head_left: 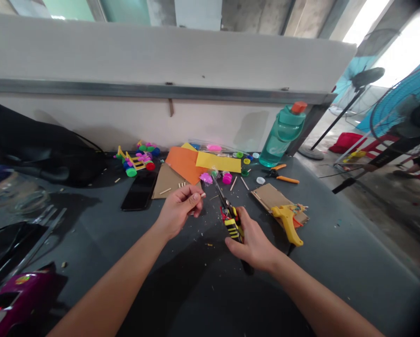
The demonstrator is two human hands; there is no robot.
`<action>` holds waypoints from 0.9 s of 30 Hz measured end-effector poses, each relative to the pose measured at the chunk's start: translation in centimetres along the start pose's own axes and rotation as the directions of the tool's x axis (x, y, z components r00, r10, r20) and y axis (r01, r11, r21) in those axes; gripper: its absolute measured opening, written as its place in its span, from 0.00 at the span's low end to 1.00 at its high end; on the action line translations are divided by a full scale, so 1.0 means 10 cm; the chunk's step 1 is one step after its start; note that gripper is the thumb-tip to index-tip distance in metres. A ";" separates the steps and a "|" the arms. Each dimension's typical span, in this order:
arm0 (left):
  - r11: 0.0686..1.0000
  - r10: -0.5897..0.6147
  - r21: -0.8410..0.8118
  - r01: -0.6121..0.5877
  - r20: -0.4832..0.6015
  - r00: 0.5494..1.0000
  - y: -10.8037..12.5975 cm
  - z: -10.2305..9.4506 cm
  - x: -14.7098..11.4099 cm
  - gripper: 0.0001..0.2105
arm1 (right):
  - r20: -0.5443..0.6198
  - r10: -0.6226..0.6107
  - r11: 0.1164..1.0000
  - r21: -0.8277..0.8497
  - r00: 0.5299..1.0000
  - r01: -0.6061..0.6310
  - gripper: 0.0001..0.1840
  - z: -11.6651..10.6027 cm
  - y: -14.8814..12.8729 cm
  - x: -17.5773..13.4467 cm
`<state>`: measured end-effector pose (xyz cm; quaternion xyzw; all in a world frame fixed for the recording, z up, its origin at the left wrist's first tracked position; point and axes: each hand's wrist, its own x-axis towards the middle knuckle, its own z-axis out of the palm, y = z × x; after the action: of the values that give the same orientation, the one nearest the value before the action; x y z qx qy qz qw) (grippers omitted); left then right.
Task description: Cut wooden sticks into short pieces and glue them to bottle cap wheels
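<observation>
In right hand (255, 242), pliers (232, 226) tip-forward, slightly leftward

We see a dark grey tabletop (336, 262) dotted with small chips. Toward its back stand a teal bottle (280, 135) and, on the left, a construction of coloured caps (136, 161). A black phone (139, 193) lies beside a cardboard piece (164, 177). Farther right we find two thin sticks (234, 183), a white cap (261, 180), orange-handled pliers (287, 179) and a second cardboard piece (266, 196).
</observation>
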<state>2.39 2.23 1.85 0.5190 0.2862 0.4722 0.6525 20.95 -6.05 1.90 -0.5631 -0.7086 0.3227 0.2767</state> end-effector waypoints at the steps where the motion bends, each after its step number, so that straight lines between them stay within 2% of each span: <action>1: 1.000 0.001 -0.004 -0.001 0.000 1.000 0.00 0.00 0.00 0.07 | -0.001 0.001 1.000 -0.012 1.000 -0.001 0.17 -0.02 0.00 0.00; 9: 1.000 -0.010 -0.002 0.010 -0.018 1.000 -0.02 0.01 -0.01 0.11 | -0.010 -0.011 0.984 -0.175 1.000 0.009 0.20 0.06 -0.03 -0.03; 20: 0.999 0.011 -0.050 -0.014 -0.065 0.998 -0.06 -0.01 -0.01 0.09 | 0.005 -0.035 0.969 -0.245 0.999 0.035 0.18 0.08 -0.06 -0.07; 27: 1.000 0.026 0.016 -0.025 -0.089 0.996 -0.08 0.00 -0.01 0.10 | -0.044 -0.041 0.942 -0.336 0.998 0.024 0.18 0.13 -0.04 -0.08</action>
<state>2.63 2.09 1.05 0.5061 0.3120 0.5009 0.6290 19.92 -7.03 1.35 -0.5983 -0.7551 0.1784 0.1999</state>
